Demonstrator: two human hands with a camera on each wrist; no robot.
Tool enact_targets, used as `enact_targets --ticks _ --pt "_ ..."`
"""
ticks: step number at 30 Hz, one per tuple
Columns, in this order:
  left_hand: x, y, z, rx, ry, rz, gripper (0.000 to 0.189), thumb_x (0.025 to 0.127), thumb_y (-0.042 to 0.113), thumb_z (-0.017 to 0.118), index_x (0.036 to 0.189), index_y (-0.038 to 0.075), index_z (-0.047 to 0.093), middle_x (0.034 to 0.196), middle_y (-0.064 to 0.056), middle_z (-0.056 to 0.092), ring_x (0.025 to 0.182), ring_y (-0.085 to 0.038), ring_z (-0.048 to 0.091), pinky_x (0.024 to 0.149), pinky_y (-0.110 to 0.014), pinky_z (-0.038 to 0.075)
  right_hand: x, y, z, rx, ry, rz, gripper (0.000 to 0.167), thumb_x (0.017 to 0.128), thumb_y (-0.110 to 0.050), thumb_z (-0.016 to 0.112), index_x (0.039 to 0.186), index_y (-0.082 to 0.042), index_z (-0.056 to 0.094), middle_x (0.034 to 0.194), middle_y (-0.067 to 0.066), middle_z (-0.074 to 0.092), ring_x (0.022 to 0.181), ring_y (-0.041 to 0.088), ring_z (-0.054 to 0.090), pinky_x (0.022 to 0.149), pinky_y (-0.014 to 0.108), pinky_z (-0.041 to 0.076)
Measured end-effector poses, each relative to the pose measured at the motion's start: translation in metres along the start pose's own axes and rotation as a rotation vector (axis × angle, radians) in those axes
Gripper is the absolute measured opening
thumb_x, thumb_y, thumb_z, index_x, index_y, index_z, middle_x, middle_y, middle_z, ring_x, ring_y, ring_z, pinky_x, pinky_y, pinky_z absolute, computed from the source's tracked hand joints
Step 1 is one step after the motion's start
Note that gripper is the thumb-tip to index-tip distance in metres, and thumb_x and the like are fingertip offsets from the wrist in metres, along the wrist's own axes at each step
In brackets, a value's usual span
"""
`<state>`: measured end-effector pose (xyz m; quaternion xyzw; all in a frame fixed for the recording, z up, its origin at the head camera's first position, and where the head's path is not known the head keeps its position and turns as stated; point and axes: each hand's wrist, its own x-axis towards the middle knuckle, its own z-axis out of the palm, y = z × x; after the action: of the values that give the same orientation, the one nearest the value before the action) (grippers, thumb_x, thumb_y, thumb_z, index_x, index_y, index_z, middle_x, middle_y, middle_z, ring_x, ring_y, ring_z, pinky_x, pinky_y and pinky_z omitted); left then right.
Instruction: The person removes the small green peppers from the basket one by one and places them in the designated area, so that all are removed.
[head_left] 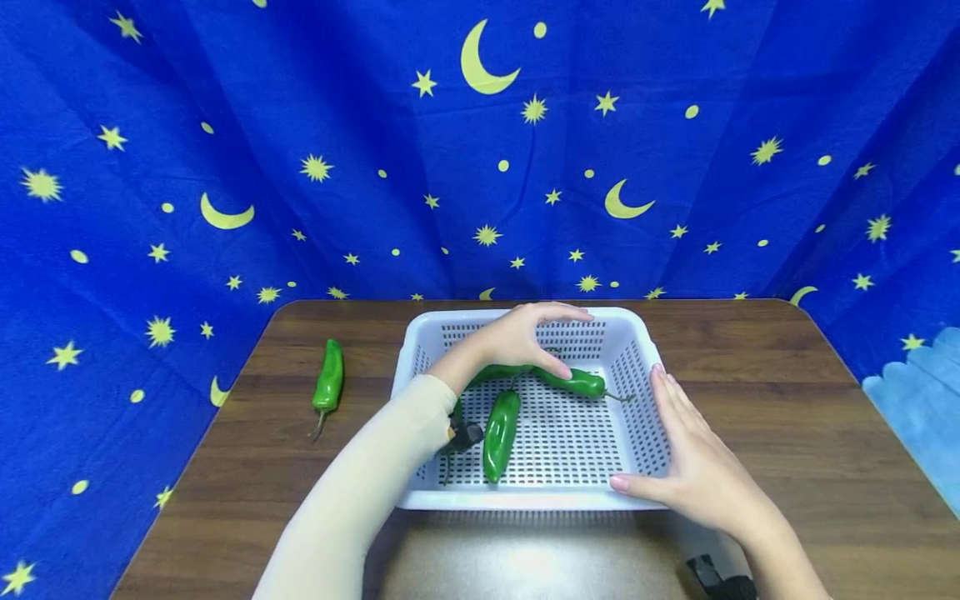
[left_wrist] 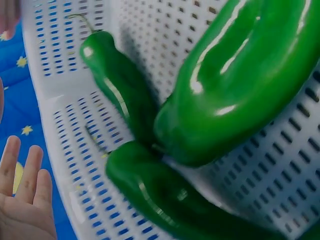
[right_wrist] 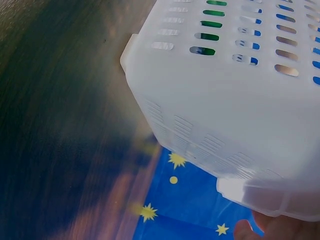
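Note:
My left hand [head_left: 517,333] reaches over the white perforated basket [head_left: 558,500], its fingers stretched toward the far rim. Its thumb overlaps a green chili pepper [head_left: 577,382] lying with its stem to the right. A second pepper [head_left: 501,435] lies nearer the front; another [head_left: 498,373] is partly hidden by the left wrist. Close to the left wrist camera a large pepper [left_wrist: 240,85] fills the right side, with two others behind. My right hand [head_left: 693,462] is beside the basket's right front corner, fingers straight along the outer wall and thumb over the front rim.
A single green pepper [head_left: 328,377] lies on the brown wooden table [head_left: 750,367], left of the basket. A blue cloth [head_left: 375,125] with yellow moons and stars hangs behind and at the sides. Dark wrist straps [head_left: 720,579] show at both wrists.

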<state>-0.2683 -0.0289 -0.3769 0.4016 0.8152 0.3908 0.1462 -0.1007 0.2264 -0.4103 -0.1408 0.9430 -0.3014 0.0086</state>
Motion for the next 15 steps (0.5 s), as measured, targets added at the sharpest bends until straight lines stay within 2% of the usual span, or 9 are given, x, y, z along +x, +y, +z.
enact_targets --ticks 6,15 --pt "0.009 -0.008 0.014 -0.03 -0.052 -0.009 0.079 0.075 0.021 0.088 0.145 0.018 0.051 0.152 0.006 0.049 0.144 -0.01 0.039 0.121 -0.03 0.029 -0.001 -0.001 -0.001 -0.006 -0.002 -0.001 0.135 0.069 -0.061 0.083 0.16 -0.018 -0.008 0.168 0.013 -0.001 0.154 0.04 0.005 0.111 0.074 0.02" --pt "0.018 -0.014 0.03 0.092 -0.15 -0.078 0.078 0.075 0.024 0.088 0.145 0.022 0.052 0.153 0.007 0.047 0.145 -0.011 0.038 0.121 -0.03 0.028 0.0 -0.001 0.0 -0.006 0.004 -0.007 0.136 0.068 -0.061 0.084 0.16 -0.018 -0.007 0.168 0.012 -0.001 0.154 0.04 0.005 0.108 0.076 0.022"
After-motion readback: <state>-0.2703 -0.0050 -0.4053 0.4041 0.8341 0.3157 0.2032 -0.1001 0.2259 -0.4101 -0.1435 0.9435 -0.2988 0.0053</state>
